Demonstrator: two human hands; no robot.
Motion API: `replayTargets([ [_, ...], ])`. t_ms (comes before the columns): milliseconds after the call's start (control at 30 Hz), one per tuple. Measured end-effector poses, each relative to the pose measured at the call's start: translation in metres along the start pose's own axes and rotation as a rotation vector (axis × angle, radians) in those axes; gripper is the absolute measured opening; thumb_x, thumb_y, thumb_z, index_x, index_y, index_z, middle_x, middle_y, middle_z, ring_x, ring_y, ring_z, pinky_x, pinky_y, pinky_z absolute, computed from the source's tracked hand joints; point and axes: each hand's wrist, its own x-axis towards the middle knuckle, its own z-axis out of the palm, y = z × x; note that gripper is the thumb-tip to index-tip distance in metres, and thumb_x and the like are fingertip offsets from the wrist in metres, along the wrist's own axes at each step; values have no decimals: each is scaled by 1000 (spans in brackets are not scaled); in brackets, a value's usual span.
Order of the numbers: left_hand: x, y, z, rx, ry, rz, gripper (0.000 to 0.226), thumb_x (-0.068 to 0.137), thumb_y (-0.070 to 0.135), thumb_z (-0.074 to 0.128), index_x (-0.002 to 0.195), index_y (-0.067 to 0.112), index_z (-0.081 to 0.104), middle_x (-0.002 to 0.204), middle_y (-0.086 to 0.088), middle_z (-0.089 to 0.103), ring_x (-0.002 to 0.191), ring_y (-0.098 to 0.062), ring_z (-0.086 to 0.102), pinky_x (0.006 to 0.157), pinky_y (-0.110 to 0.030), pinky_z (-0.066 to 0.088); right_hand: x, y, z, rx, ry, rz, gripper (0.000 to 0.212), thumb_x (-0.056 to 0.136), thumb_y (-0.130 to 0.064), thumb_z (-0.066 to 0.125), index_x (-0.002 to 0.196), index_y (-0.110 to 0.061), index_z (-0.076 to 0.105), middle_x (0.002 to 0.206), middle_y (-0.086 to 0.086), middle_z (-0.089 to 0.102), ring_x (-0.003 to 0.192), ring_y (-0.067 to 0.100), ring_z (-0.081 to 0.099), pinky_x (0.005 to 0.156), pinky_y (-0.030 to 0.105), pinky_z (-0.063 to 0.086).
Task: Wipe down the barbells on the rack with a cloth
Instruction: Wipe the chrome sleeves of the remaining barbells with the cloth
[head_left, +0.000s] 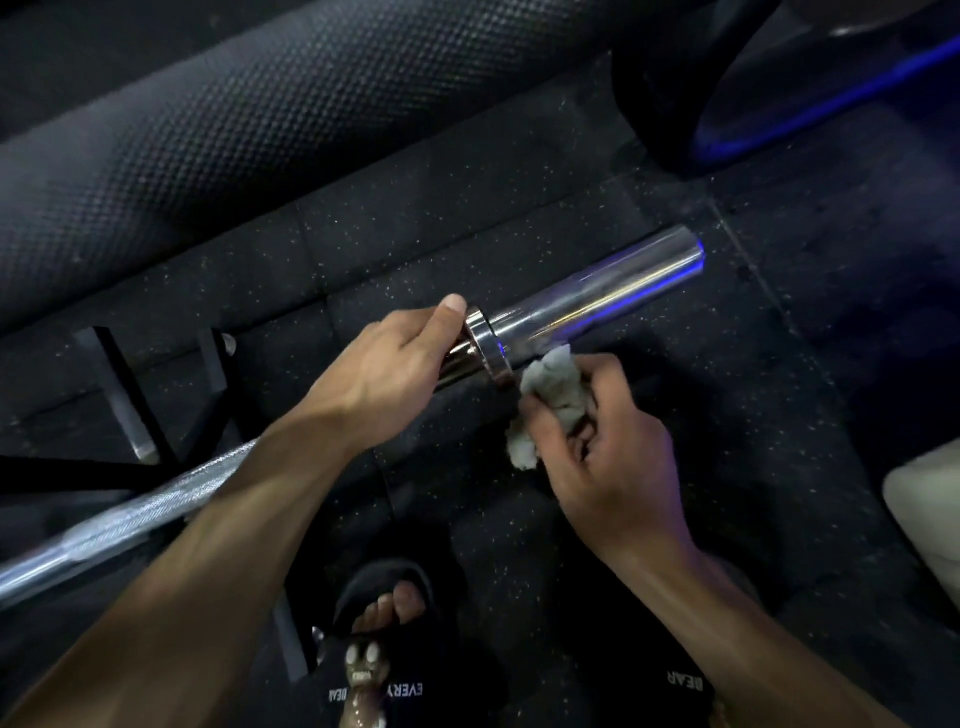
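Left hand (387, 358) curls around the shiny chrome barbell (587, 296) just left of its collar, bar running from near left to far right. Right hand (608, 457) clutches a crumpled grey cloth (553, 387) touching the sleeve's near underside.

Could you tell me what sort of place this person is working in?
Most likely a gym or weight room: a chrome barbell being wiped with a cloth, speckled rubber floor tiles, and what looks like a weight plate at the top right.
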Motion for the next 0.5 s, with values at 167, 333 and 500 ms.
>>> replayTargets([
  [167,-2,0,-3,22,-24,148,51,97,74,33,117,42,66,107,19,73,100,-9,69,90,-49,55,36,-40,4,-254,129,-346,20,99,-46,61,108,-29,62,77,-5,71,70,14,61,51,26,36],
  [333,-6,2,-3,-12,-6,181,44,101,68,39,114,38,69,104,16,73,96,-10,69,90,-49,54,93,-32,-35,-600,218,-396,17,93,-27,70,84,-15,63,66,12,60,53,34,64,47,31,47],
  [500,-8,4,-3,-18,4,181,41,101,66,42,115,38,68,105,12,73,94,-18,71,89,-47,55,141,-25,-84,-789,149,47,45,100,-50,32,101,-17,63,97,14,62,91,36,58,74,37,37],
])
